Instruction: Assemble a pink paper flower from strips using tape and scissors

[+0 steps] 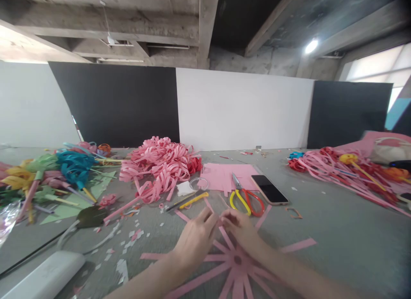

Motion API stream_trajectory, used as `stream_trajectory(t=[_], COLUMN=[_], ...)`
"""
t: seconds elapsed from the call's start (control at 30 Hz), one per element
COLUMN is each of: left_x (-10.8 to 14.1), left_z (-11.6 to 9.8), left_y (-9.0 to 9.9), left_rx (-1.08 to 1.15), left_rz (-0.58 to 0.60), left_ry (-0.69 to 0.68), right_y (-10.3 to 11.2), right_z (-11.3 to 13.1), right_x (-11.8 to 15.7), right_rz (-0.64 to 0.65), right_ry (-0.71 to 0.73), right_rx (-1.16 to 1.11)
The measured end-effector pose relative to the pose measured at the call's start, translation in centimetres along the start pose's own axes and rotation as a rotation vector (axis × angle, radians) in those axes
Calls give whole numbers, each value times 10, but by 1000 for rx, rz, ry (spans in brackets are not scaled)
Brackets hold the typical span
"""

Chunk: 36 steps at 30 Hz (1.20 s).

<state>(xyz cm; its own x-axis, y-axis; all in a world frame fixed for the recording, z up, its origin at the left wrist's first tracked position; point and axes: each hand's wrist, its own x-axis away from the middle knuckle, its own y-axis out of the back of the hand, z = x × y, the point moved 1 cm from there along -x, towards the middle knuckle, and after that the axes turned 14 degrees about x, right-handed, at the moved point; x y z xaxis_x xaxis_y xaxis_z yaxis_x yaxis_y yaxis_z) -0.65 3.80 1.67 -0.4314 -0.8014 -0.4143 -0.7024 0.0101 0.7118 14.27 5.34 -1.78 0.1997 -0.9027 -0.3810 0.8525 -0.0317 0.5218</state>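
Observation:
Several pink paper strips spread like a star from a round centre (237,259) with a darker spot in its middle. It lies flat on the grey table in front of me. My left hand (196,234) and my right hand (241,231) meet above its far side, fingers bent and fingertips pinched close together. One pink paper strip (226,238) runs from the centre up to the fingertips, where both hands pinch its end; the very tip is hidden by the fingers. Just beyond the hands lie scissors (248,202) with yellow and red handles.
Behind the scissors are pink paper sheets (218,174) and a phone (269,189). A yellow cutter (194,200) and a roll of clear tape (199,183) lie left of them. Curled pink paper (160,166) heaps further back. A white power strip (48,277) sits front left, among paper scraps.

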Motion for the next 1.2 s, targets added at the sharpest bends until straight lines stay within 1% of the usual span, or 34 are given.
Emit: stream_trajectory(t=[0.1, 0.23, 0.33, 0.5, 0.73, 1.0, 1.1, 1.2], left_x=[2, -2, -4, -5, -4, -9, -10, -9], left_z=[-2, 2, 4, 6, 11, 19, 19, 17], left_y=[-2, -5, -4, -5, -8, -8, -6, -5], left_rx=[30, 171, 242, 288, 358, 550, 543, 454], left_rz=[-8, -34, -30, 11, 36, 117, 135, 111], left_ry=[38, 128, 162, 187, 216, 279, 286, 260], right_y=[2, 5, 5, 5, 3, 4, 3, 2], right_z=[5, 13, 14, 13, 12, 12, 12, 11], right_x=[1, 2, 3, 4, 3, 4, 4, 4], right_rz=[-9, 13, 8, 7, 14, 25, 34, 35], right_ry=[26, 71, 83, 92, 88, 59, 74, 89], right_rx=[41, 72, 89, 99, 116, 93, 106, 126])
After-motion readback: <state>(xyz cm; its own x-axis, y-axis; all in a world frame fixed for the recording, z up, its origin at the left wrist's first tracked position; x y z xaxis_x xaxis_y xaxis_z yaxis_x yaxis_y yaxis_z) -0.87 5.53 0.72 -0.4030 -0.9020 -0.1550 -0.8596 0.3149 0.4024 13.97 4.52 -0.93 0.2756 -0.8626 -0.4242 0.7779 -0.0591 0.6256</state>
